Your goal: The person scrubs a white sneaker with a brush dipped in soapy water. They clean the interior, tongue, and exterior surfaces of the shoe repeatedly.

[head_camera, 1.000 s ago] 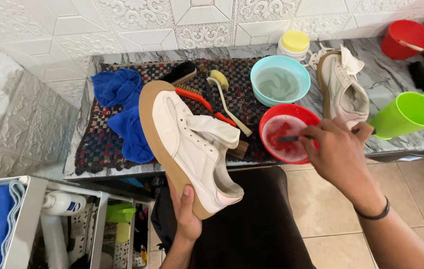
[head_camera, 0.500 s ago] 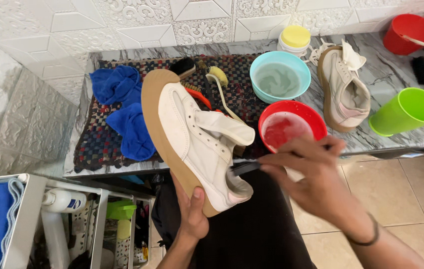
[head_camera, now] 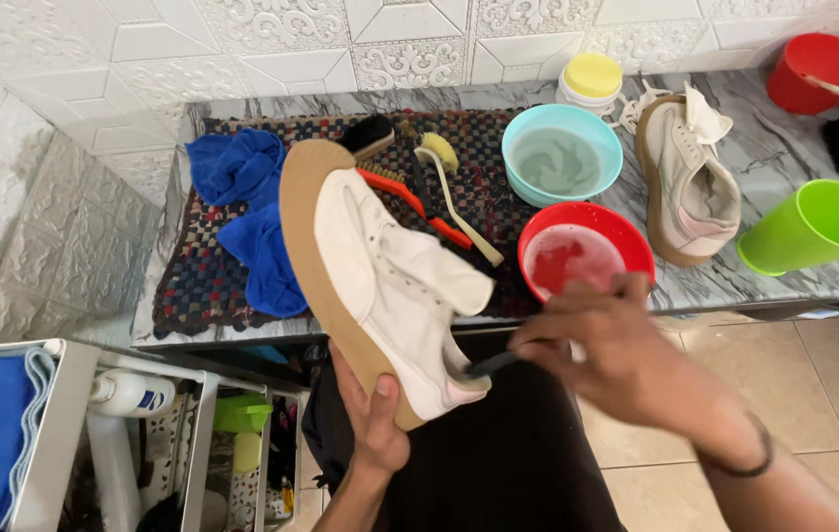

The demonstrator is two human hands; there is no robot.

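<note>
The left hand (head_camera: 377, 424) cups the heel of the white sneaker (head_camera: 380, 276), its grip clenched around the tan sole, toe tilted up and away over the lap, just near of the desk (head_camera: 764, 158). The right hand (head_camera: 616, 360) is closed on a thin dark brush (head_camera: 491, 365), its tip at the heel opening, though blur hides the bristles. Short, light strokes with the shoe held steady would serve best here. The red bowl (head_camera: 585, 258) sits just beyond the right hand, with the teal bowl (head_camera: 562, 153) farther off and the second sneaker (head_camera: 690, 177) to its right.
</note>
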